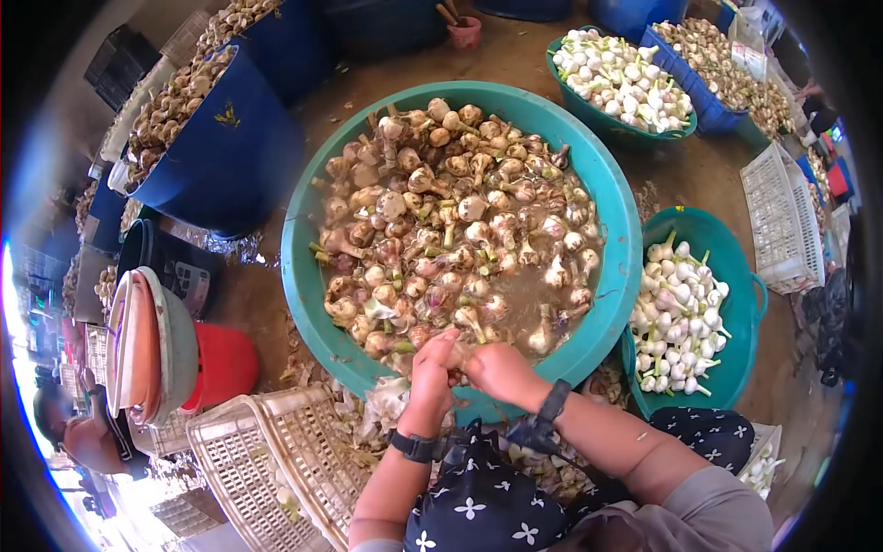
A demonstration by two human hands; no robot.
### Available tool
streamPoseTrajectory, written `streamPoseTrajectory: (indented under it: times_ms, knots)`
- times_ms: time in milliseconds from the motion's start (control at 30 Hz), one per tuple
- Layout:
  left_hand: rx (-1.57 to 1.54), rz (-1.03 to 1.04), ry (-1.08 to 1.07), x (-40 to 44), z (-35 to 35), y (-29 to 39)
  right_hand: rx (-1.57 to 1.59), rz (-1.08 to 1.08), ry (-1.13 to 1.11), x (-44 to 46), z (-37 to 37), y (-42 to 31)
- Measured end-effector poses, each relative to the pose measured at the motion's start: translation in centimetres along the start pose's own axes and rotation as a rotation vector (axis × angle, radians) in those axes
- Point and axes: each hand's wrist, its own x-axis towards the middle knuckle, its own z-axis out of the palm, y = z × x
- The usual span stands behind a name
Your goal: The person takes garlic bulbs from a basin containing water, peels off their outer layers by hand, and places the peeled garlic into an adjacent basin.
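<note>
My left hand (430,370) and my right hand (502,372) meet over the near rim of a large teal tub (299,304). Both are closed, with fingers pressed together around what looks like a garlic bulb (463,352), mostly hidden by the fingers. Inside the tub, many brownish, unpeeled garlic bulbs (441,212) lie in murky water (515,322). To the right, a smaller green tub (727,248) holds cleaned white garlic bulbs (676,313) with short stems.
Below my hands are loose peels (382,405). White plastic crates (285,460) stand at the lower left, near a red bucket (225,368). A blue barrel (216,152) of garlic rises at the upper left. Another green basket (598,115) of white bulbs sits at the upper right. Another person (92,428) is at far left.
</note>
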Motion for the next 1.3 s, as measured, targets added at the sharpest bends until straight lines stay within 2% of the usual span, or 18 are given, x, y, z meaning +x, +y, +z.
streamPoseTrajectory:
  times_ms: [33,100,267,333,367,400,467,600,633,700,733,800,933,1067,1133,1200,1233,1300]
  knots:
    - [-0.044,-0.033,-0.019,0.0,0.0,0.0,-0.005,0.003,0.004,0.1,0.2,0.6]
    - [-0.102,0.057,-0.038,0.0,0.3,0.2,1.152,0.739,-0.161,0.4,0.5,1.5]
    - [0.075,0.161,-0.114,0.1,-1.3,1.2,0.626,0.265,0.089,-0.1,0.5,1.9]
    - [0.822,0.267,-0.178,-1.0,-1.4,2.0,0.045,-0.222,0.406,0.3,1.2,2.8]
    - [1.004,0.357,-0.163,-2.0,-0.8,2.7,0.415,0.116,0.223,0.2,1.5,2.9]
    - [1.002,0.354,-0.164,-2.0,-0.9,2.6,0.414,0.119,0.221,0.3,1.5,3.4]
    - [1.14,0.949,-0.299,-2.1,-1.1,2.5,1.308,0.602,-0.082,1.0,0.7,3.9]
    - [1.193,1.17,-0.217,-1.5,-1.7,0.8,1.476,0.567,-0.035,0.4,0.0,2.1]
    - [1.193,1.169,-0.219,-1.3,-1.9,-0.1,1.509,0.555,-0.037,0.1,0.2,2.2]
    - [0.227,0.303,0.048,-0.6,-2.5,-1.5,1.303,0.432,-0.028,-1.3,-0.9,0.4]
    - [0.228,0.307,0.05,0.0,-3.1,-1.6,1.094,0.31,-0.023,-2.0,-1.6,-0.6]
    - [-0.625,0.108,-0.094,1.1,-4.5,-1.1,0.84,0.146,-0.02,-3.6,-3.3,-0.5]
    - [-0.658,0.02,0.004,0.5,-4.8,-0.4,1.466,-0.125,0.127,-5.5,-7.7,-0.4]
    - [-0.46,0.061,0.188,-0.8,-2.7,1.1,0.163,0.15,-0.564,-4.8,-8.2,-1.4]
    - [-0.384,0.078,0.196,-1.5,-1.7,1.5,0.14,0.104,-0.285,-4.3,-5.4,0.3]
    - [-0.349,0.18,0.085,-2.1,-2.0,2.1,1.032,0.368,0.241,-1.9,-3.6,2.5]
    - [-0.29,0.2,0.077,-2.9,-1.9,3.3,1.033,0.373,0.248,-1.0,-3.1,4.4]
    - [-0.147,0.185,-0.025,-3.1,-0.8,4.0,1.14,0.827,0.653,0.9,-2.0,8.3]
